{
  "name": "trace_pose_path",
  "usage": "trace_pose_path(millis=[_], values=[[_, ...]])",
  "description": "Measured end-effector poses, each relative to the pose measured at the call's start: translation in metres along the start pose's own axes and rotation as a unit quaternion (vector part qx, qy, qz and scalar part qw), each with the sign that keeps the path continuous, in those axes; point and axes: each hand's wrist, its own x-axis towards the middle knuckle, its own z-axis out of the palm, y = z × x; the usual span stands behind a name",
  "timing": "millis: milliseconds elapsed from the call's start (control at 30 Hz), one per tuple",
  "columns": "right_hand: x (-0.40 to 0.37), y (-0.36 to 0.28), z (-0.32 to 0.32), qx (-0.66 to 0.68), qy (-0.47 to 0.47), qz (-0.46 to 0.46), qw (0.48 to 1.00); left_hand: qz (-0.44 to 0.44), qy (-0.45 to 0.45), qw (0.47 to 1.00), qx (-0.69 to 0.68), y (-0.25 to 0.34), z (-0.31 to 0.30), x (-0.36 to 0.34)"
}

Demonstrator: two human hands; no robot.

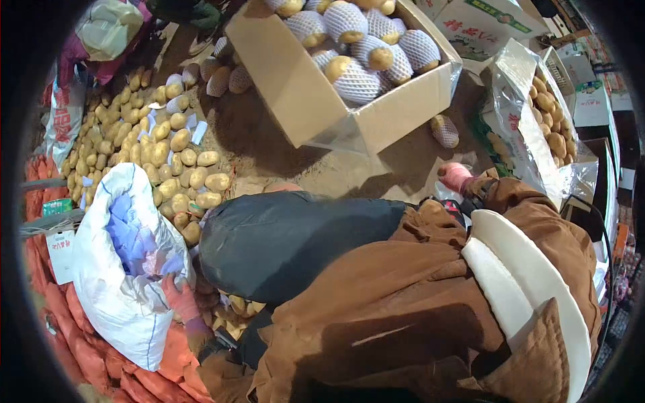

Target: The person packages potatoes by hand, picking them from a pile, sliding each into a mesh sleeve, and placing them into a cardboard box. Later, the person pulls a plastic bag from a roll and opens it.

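Note:
My left hand (180, 300), in a pink glove, is at the mouth of a white woven sack (124, 312), its fingers stretched out against the rim. Crumpled thin purple sheets (131, 232) fill the sack's opening, close to those fingertips. On the far side, my right hand (455, 176), also gloved in pink, looks curled; what it may hold is hidden. Just above it a potato in a foam net (444, 131) lies on the ground. An open cardboard box (309, 101) holds several potatoes in white foam nets (359, 80).
Loose potatoes (178, 141) cover the ground at upper left, with purple scraps among them. Another carton (514, 124), plastic-lined, contains bare potatoes (554, 121). Red mesh sacks (80, 336) lie at lower left. Another person's sleeve (74, 50) shows at upper left.

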Motion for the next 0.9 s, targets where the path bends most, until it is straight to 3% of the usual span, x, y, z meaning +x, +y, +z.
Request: trace_pose_path(millis=[33,167,200,300,367,400,433,500,567,667,767,800,900], values=[[0.004,0.012,0.000,0.052,0.027,0.060,0.996,-0.031,-0.012,0.999,-0.003,0.000,-0.007,-0.003],[0.036,0.046,-0.007,0.027,0.131,0.139,0.981,-0.139,-0.033,0.990,-0.013,-0.020,-0.035,-0.026],[0.030,0.033,-0.035,0.080,0.075,0.181,0.977,-0.177,-0.031,0.983,-0.034,-0.026,-0.038,-0.035],[0.069,0.064,-0.024,0.097,0.155,0.182,0.966,-0.232,-0.030,0.972,0.001,-0.030,-0.053,-0.062],[0.096,0.078,-0.021,0.112,0.152,0.192,0.963,-0.245,-0.022,0.969,0.027,-0.030,-0.060,-0.083],[0.106,0.085,-0.017,0.110,0.152,0.193,0.963,-0.261,-0.015,0.964,-0.053,-0.025,-0.065,-0.092],[0.113,0.079,-0.020,0.109,0.154,0.194,0.963,-0.268,-0.015,0.962,-0.046,-0.017,-0.070,-0.096],[0.128,0.070,-0.030,0.088,0.087,0.226,0.966,-0.284,-0.017,0.958,-0.034,-0.007,-0.077,-0.104],[0.139,0.058,-0.031,0.040,0.068,0.281,0.957,-0.264,-0.008,0.964,-0.019,-0.011,-0.079,-0.113],[0.181,0.085,0.000,0.074,0.066,0.294,0.951,-0.226,-0.020,0.974,-0.022,-0.010,-0.077,-0.115],[0.121,0.011,-0.062,0.092,0.066,0.349,0.930,-0.191,-0.022,0.981,-0.038,-0.011,-0.068,-0.114],[0.154,0.044,-0.028,0.103,0.066,0.317,0.941,-0.180,-0.018,0.983,-0.043,-0.009,-0.066,-0.109],[0.152,0.031,-0.024,0.088,0.148,0.270,0.947,-0.152,-0.062,0.986,-0.037,0.010,-0.069,-0.088]])
